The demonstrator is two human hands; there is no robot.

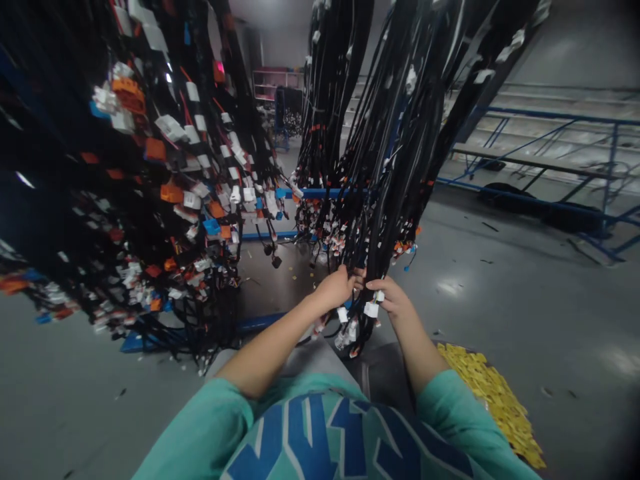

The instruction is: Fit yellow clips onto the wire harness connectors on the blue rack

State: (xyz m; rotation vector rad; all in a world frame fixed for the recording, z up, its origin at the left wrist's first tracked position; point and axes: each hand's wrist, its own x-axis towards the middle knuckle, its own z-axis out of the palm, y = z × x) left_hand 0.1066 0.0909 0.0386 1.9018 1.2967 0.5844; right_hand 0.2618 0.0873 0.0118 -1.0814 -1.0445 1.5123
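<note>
Black cable bundle (384,230): hangs in front of the person, between the two hands, its lower end above the person's lap.
White connector (371,309): at the bundle's lower part, just below the fingers of the right hand.
Left hand (336,289): at the bundle's left side, fingers curled toward the cables; too small and blurred to tell whether they pinch one.
Right hand (393,295): at the bundle's right side, fingers bent inward against it; whether they are closed on a cable, I cannot tell.
Lower connectors (347,335): white, clustered near the bundle's end, below both hands.
Blue rail (333,193): runs crosswise behind the bundle.
Left-side harnesses (195,200): a dense hanging mass of black cables with white, orange and blue connectors.
Yellow pieces (487,393): piled low at the right, beside the person's right sleeve (463,413).
Blue-framed rack (540,120): farther off at the right, black coils (520,200) low by it.
Floor (480,287): grey and shiny, with small scraps scattered on it.
</note>
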